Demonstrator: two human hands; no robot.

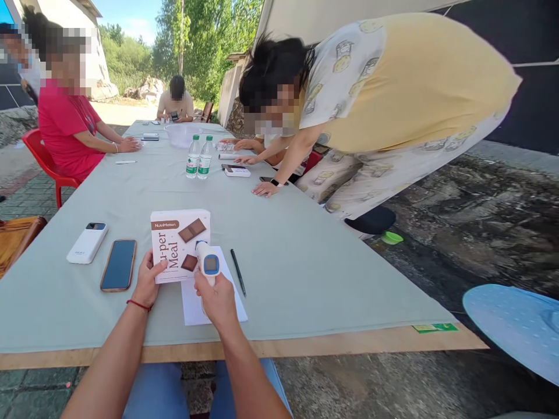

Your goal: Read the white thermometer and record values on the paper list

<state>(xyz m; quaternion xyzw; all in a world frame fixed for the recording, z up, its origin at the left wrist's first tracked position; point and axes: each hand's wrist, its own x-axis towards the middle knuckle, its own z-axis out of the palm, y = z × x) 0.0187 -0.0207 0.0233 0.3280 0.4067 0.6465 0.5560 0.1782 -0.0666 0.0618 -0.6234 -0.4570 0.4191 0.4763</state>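
1. Blue denim-clad legs (152,390) lie nearest, below the near edge of the long surface (301,262) spread with pale grey-green cloth; two bare forearms (109,355) reach over it.
2. Left hand (147,279), with a thin red cord bracelet (138,305) at its wrist, grips the lower left corner of a white cardboard box (174,238) printed with brown chocolate pieces. Its thumb lies across the front; the fingers behind are hidden. The box faces the camera at the near end; whether its lower edge rests on anything, I cannot tell.
3. Right hand (219,299) is wrapped around the handle of a white-and-blue, gun-shaped plastic thermometer (209,255), whose nose overlaps the right side of the box. Touching or just apart is unclear.
4. Step in hand, as I judge it: aiming the thermometer at the box for a reading. Any figures on its small grey screen are illegible.
5. Next move seems to call for a steady box, a squared-up nose and a trigger press.
6. White paper (194,308) lies partly hidden beyond the right hand, a slim black pen (238,273) just to its right; a dark-screened, brown-edged smartphone (118,265) lies to the left.
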